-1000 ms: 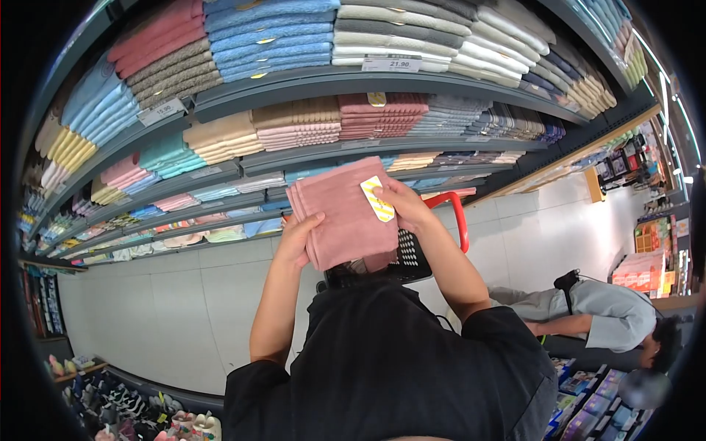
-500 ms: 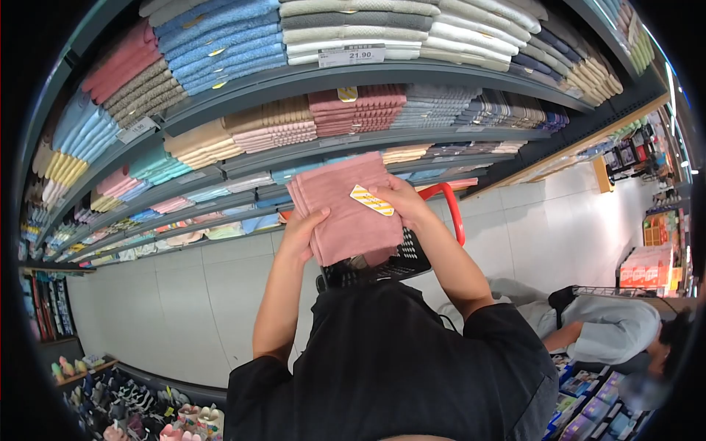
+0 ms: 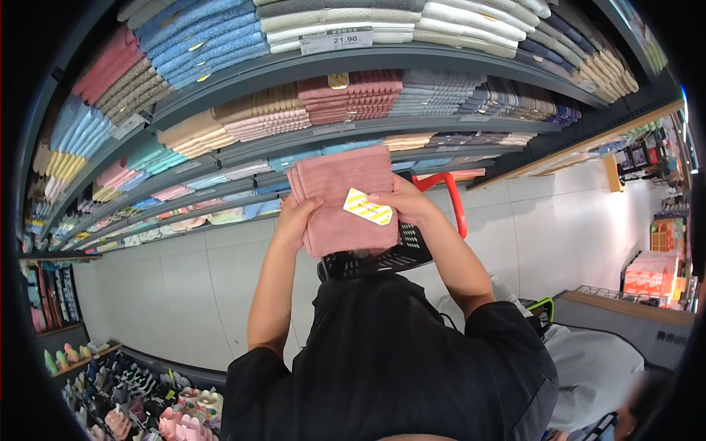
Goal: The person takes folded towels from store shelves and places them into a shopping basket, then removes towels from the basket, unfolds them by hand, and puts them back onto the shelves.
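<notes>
A folded pink towel (image 3: 342, 173) is held up in front of me between both hands. My left hand (image 3: 298, 219) grips its left edge, thumb on top and fingers hidden beneath. On the right edge my right hand (image 3: 407, 201) is closed the same way, its thumb at a white and yellow striped tag (image 3: 368, 207) that lies on the towel. Below the towel is a black shopping basket (image 3: 379, 263) with a red handle (image 3: 454, 202), partly covered by the towel and my shirt.
Ahead, shelves (image 3: 243, 70) carry stacks of folded towels, with a 21.90 price label (image 3: 336, 40). A bin of slippers (image 3: 132, 404) stands at lower left. At lower right is a person in light grey clothing (image 3: 588, 375), close behind me. Pale floor tiles (image 3: 176, 294) run between.
The tag has turned to face me more fully, and the towel lies slightly flatter in my hands. The person at right has moved closer behind me, lower in view.
</notes>
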`<move>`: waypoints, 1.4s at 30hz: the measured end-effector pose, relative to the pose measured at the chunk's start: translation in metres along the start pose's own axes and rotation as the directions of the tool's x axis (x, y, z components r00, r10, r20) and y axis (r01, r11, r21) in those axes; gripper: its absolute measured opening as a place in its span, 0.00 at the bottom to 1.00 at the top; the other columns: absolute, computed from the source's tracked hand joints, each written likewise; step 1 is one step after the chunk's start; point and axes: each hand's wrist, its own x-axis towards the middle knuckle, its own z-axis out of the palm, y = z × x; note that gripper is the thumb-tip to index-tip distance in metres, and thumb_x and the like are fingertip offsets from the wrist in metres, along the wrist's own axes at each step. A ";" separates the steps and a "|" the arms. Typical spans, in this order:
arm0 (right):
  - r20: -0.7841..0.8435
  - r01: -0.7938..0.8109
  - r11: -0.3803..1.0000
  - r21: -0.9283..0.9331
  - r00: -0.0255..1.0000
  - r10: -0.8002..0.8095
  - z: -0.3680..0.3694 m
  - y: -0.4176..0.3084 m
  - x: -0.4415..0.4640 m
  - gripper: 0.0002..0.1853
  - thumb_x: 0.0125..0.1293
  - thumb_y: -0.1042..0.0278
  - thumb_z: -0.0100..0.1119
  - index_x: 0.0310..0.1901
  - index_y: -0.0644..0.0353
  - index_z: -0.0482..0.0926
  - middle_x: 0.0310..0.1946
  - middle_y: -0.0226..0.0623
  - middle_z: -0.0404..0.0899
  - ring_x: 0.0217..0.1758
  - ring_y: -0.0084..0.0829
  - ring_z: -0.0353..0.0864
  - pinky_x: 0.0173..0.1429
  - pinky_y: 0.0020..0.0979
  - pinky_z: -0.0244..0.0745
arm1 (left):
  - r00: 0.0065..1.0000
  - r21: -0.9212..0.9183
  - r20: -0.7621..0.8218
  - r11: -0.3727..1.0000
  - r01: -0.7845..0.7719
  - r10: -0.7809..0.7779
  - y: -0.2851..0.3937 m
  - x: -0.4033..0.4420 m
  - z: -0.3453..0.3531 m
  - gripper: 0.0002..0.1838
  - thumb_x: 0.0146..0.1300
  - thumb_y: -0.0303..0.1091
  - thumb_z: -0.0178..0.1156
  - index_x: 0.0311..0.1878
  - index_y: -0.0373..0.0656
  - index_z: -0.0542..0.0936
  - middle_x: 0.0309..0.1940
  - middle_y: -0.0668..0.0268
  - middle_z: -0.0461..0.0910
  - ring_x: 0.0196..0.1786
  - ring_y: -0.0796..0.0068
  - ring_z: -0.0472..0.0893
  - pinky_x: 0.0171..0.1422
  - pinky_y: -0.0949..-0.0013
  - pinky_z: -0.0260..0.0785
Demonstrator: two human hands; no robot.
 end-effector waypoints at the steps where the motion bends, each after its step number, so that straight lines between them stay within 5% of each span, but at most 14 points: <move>1: 0.026 -0.004 0.998 -0.068 1.000 0.006 -0.003 0.003 0.003 0.25 0.63 0.76 0.63 0.61 0.67 0.69 0.53 0.40 0.79 0.52 0.28 0.82 0.58 0.30 0.77 | 1.000 0.046 -0.003 0.999 -0.023 0.023 0.000 0.002 -0.001 0.24 0.59 0.22 0.57 0.60 0.33 0.71 0.53 0.58 0.78 0.53 0.69 0.79 0.56 0.66 0.74; 4: -0.019 -0.001 0.990 -0.144 1.000 -0.001 -0.010 0.007 0.009 0.24 0.63 0.78 0.61 0.61 0.67 0.70 0.53 0.40 0.80 0.52 0.27 0.82 0.58 0.30 0.77 | 0.991 0.064 0.051 0.990 -0.124 0.120 -0.005 0.010 -0.004 0.24 0.60 0.22 0.57 0.61 0.34 0.71 0.54 0.58 0.78 0.55 0.69 0.78 0.59 0.66 0.72; 14: -0.246 0.040 0.993 -0.107 0.967 -0.065 -0.010 -0.001 0.014 0.21 0.66 0.78 0.58 0.60 0.67 0.70 0.52 0.40 0.80 0.50 0.28 0.83 0.55 0.30 0.79 | 0.979 0.027 0.203 0.999 -0.027 0.021 0.010 -0.004 0.007 0.34 0.60 0.29 0.65 0.68 0.36 0.63 0.61 0.59 0.73 0.63 0.68 0.73 0.66 0.62 0.68; 16: -0.249 0.076 0.994 -0.073 0.964 -0.092 -0.012 -0.003 0.015 0.21 0.66 0.77 0.59 0.60 0.66 0.70 0.52 0.40 0.80 0.51 0.27 0.82 0.55 0.29 0.78 | 0.975 0.162 0.219 0.985 -0.063 0.027 0.005 -0.003 0.010 0.35 0.59 0.28 0.66 0.69 0.37 0.63 0.63 0.60 0.71 0.64 0.68 0.71 0.67 0.62 0.66; 26: -0.114 0.035 0.998 0.044 0.993 -0.029 -0.037 0.021 0.012 0.28 0.63 0.77 0.60 0.65 0.64 0.65 0.55 0.40 0.77 0.57 0.28 0.78 0.59 0.29 0.74 | 0.982 -0.122 0.188 0.992 0.029 -0.005 0.013 -0.007 0.026 0.35 0.58 0.32 0.65 0.67 0.34 0.64 0.57 0.56 0.74 0.58 0.66 0.77 0.60 0.63 0.72; 29: -0.231 0.001 0.990 -0.138 0.972 -0.033 -0.044 0.020 0.014 0.27 0.65 0.78 0.57 0.66 0.61 0.64 0.59 0.40 0.75 0.60 0.29 0.76 0.61 0.30 0.73 | 0.987 -0.156 0.160 0.987 0.028 -0.003 0.015 -0.005 0.031 0.33 0.58 0.31 0.64 0.66 0.33 0.64 0.56 0.56 0.75 0.57 0.66 0.77 0.59 0.63 0.73; 32: -0.269 0.204 0.744 -0.636 0.845 -0.462 -0.043 0.021 0.011 0.27 0.66 0.77 0.56 0.66 0.60 0.64 0.61 0.40 0.72 0.63 0.30 0.73 0.61 0.30 0.71 | 0.989 -0.224 0.142 0.975 -0.013 0.046 0.017 -0.002 0.039 0.31 0.59 0.31 0.62 0.65 0.34 0.65 0.55 0.56 0.75 0.56 0.65 0.78 0.58 0.63 0.73; 37: -0.017 0.114 0.848 -0.518 0.990 -0.143 -0.010 0.006 -0.005 0.29 0.70 0.67 0.56 0.70 0.61 0.61 0.65 0.43 0.67 0.67 0.30 0.66 0.68 0.32 0.64 | 0.989 -0.256 0.147 0.967 0.020 0.018 0.006 0.008 0.045 0.29 0.59 0.30 0.61 0.64 0.34 0.65 0.55 0.56 0.75 0.55 0.64 0.78 0.57 0.62 0.73; 42: 0.141 0.084 0.996 0.018 0.986 -0.086 -0.008 0.030 0.002 0.29 0.71 0.61 0.53 0.69 0.65 0.60 0.66 0.44 0.66 0.69 0.33 0.65 0.71 0.35 0.61 | 0.989 -0.286 0.148 0.958 0.026 0.018 0.003 0.010 0.068 0.26 0.67 0.37 0.58 0.63 0.32 0.66 0.56 0.52 0.75 0.59 0.60 0.77 0.62 0.58 0.71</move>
